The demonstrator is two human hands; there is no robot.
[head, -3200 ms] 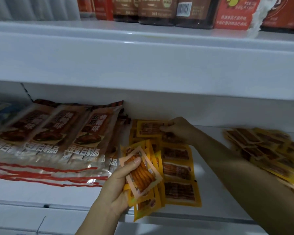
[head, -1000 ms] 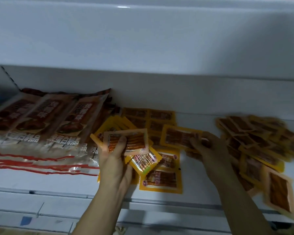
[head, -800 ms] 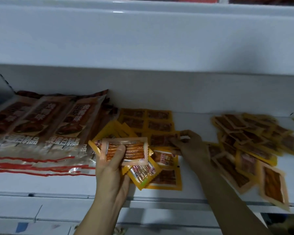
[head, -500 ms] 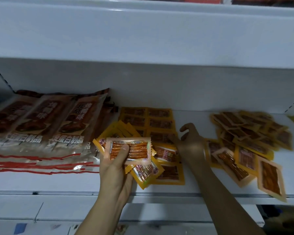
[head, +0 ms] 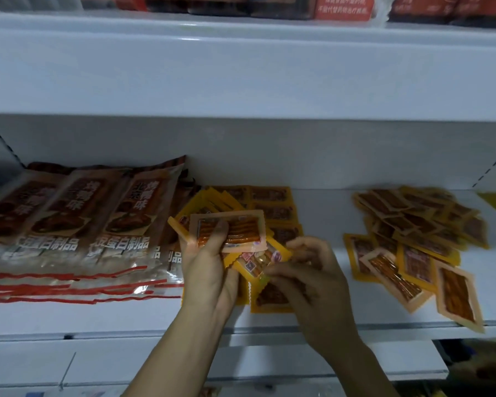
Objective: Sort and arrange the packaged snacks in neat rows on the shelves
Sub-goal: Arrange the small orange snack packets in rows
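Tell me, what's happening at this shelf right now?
A person is sorting small snack packets. The left hand holds a fanned stack of packets, and the right hand is pinching one yellow packet at that stack. Tidy rows lie behind, a loose pile waits to the right, and big bags sit left.

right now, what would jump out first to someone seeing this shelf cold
The two hands at centre: the left hand holds a fan of small yellow packets, and the right hand is at the lowest packet in the fan. To the right a loose pile of the same packets sprawls across the white shelf. At the left, large brown bags lie overlapped in a row.
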